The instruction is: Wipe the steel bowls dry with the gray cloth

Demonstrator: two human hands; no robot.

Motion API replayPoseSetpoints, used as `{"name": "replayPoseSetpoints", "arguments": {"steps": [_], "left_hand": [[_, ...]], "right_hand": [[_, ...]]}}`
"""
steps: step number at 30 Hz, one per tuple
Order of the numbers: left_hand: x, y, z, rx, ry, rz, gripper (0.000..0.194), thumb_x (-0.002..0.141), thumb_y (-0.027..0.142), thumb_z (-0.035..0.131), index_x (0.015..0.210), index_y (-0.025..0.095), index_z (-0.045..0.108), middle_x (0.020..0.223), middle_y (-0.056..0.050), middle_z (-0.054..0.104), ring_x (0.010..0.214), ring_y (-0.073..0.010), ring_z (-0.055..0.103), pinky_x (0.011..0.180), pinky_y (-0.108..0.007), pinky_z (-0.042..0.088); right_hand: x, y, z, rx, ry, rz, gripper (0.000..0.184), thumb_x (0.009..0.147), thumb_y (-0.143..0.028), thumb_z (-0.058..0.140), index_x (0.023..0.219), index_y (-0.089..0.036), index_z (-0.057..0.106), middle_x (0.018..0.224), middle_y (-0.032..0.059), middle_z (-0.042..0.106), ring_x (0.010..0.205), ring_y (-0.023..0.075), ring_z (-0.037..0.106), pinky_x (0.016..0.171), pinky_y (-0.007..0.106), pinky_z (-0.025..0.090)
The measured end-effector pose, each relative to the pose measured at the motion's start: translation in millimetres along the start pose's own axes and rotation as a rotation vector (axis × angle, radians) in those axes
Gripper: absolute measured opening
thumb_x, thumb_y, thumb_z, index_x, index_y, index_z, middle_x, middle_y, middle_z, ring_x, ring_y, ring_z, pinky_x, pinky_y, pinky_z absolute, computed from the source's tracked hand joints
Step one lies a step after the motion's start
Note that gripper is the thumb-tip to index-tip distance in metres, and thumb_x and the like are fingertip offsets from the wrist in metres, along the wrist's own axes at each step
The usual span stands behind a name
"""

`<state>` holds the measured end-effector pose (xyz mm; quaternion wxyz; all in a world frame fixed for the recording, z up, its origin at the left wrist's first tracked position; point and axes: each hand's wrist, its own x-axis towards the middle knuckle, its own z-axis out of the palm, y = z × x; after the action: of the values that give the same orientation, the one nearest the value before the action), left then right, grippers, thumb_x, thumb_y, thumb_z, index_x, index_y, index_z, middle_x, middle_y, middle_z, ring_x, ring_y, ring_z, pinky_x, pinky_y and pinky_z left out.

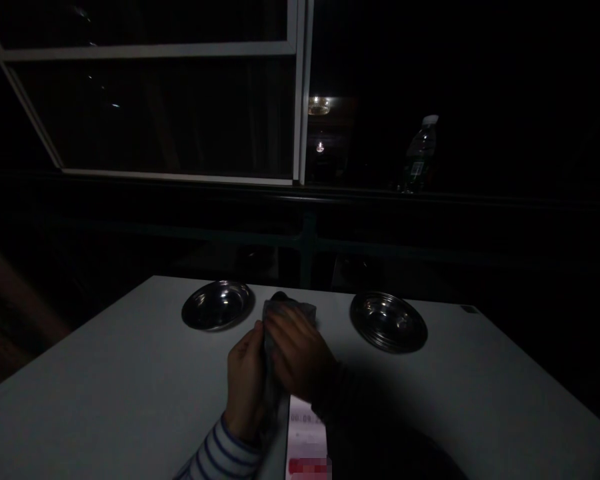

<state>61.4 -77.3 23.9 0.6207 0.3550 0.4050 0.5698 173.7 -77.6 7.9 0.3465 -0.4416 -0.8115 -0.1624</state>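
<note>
Over the middle of a white table (105,387), my left hand (245,383) and my right hand (300,353) are closed together around a grey cloth (275,333). A small dark rounded thing peeks above the cloth at its top edge; I cannot make out what it is. The left hand grips from the left side, in a striped sleeve. The right hand, in a dark sleeve, lies over the cloth from the right. One round steel dish (218,305) sits just left of the hands and another steel dish (389,321) sits to the right.
A phone (307,437) with a lit screen lies on the table under my wrists. Behind the table runs a dark railing, with a white-framed window (180,100) above and a plastic water bottle (420,157) on the ledge at right. The room is very dark.
</note>
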Motion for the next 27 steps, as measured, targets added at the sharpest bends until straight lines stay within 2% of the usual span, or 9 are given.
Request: {"name": "replayPoseSetpoints", "arguments": {"steps": [2,6,10,13,17,19,22,24,27], "left_hand": [[5,3,-2.3,-0.12,-0.023,-0.058,0.021,0.066,0.03,0.062,0.076,0.012,0.065,0.071,-0.003,0.064,0.067,-0.0141,0.058,0.064,-0.024,0.045],[13,9,-7.6,-0.245,0.013,-0.143,0.022,0.068,0.028,0.06,0.081,0.01,0.064,0.069,-0.004,0.065,0.062,-0.0149,0.059,0.061,-0.026,0.047],[12,10,-5.1,-0.247,-0.036,-0.125,0.023,0.07,0.03,0.059,0.083,0.011,0.064,0.065,-0.002,0.063,0.06,-0.0135,0.058,0.06,-0.025,0.046],[7,8,-1.2,-0.188,-0.081,-0.076,0.025,0.067,0.034,0.062,0.077,0.012,0.064,0.062,-0.001,0.061,0.057,-0.0118,0.055,0.058,-0.023,0.044],[-3,10,0.6,0.053,0.011,0.074,0.032,0.068,0.043,0.058,0.058,0.013,0.059,0.05,0.002,0.052,0.048,-0.0095,0.045,0.047,-0.022,0.037],[-8,11,-0.5,0.152,0.043,0.135,0.035,0.069,0.045,0.057,0.051,0.015,0.055,0.044,0.004,0.046,0.044,-0.0084,0.039,0.043,-0.021,0.033],[-11,12,-4.5,0.268,0.053,0.214,0.033,0.068,0.043,0.059,0.051,0.014,0.055,0.046,0.003,0.048,0.046,-0.0084,0.041,0.044,-0.02,0.033],[-11,13,-7.6,0.293,0.045,0.217,0.032,0.067,0.042,0.06,0.052,0.014,0.057,0.048,0.002,0.051,0.048,-0.0095,0.045,0.046,-0.02,0.035],[-10,20,-9.7,0.147,0.051,0.119,0.031,0.068,0.042,0.06,0.056,0.014,0.061,0.049,0.0,0.055,0.049,-0.0119,0.05,0.046,-0.022,0.039]], "right_hand": [[-16,-8,12,-0.081,0.019,-0.127,0.042,0.083,-0.024,0.037,0.12,-0.009,0.047,0.129,0.0081,0.045,0.125,0.0253,0.028,0.104,0.044,0.025],[-54,-9,35,-0.19,0.11,-0.355,0.032,0.086,-0.019,0.038,0.114,-0.017,0.052,0.125,0.0023,0.05,0.125,0.0167,0.029,0.106,0.039,0.022],[-54,-1,29,-0.191,0.106,-0.409,0.032,0.086,-0.02,0.038,0.114,-0.016,0.052,0.122,0.0024,0.052,0.124,0.0163,0.032,0.106,0.04,0.024],[-29,-2,10,-0.13,0.098,-0.311,0.036,0.084,-0.023,0.037,0.116,-0.013,0.051,0.121,0.0048,0.053,0.124,0.0204,0.03,0.105,0.042,0.023],[4,-3,-12,0.012,0.039,-0.128,0.043,0.082,-0.026,0.037,0.119,-0.007,0.048,0.125,0.0113,0.048,0.124,0.0237,0.031,0.103,0.042,0.027],[15,3,-18,0.122,0.022,-0.015,0.044,0.083,-0.026,0.037,0.122,-0.006,0.045,0.129,0.0128,0.044,0.124,0.0223,0.03,0.103,0.041,0.028],[25,20,-20,0.367,0.017,0.193,0.042,0.086,-0.027,0.034,0.123,-0.01,0.043,0.129,0.0123,0.044,0.123,0.0188,0.034,0.103,0.039,0.029],[27,35,-18,0.593,0.014,0.32,0.041,0.087,-0.03,0.032,0.122,-0.012,0.044,0.126,0.012,0.047,0.119,0.018,0.04,0.101,0.039,0.032],[20,54,-12,0.904,-0.002,0.401,0.04,0.087,-0.035,0.036,0.12,-0.014,0.045,0.118,0.0103,0.054,0.111,0.0181,0.049,0.096,0.037,0.038]]}}
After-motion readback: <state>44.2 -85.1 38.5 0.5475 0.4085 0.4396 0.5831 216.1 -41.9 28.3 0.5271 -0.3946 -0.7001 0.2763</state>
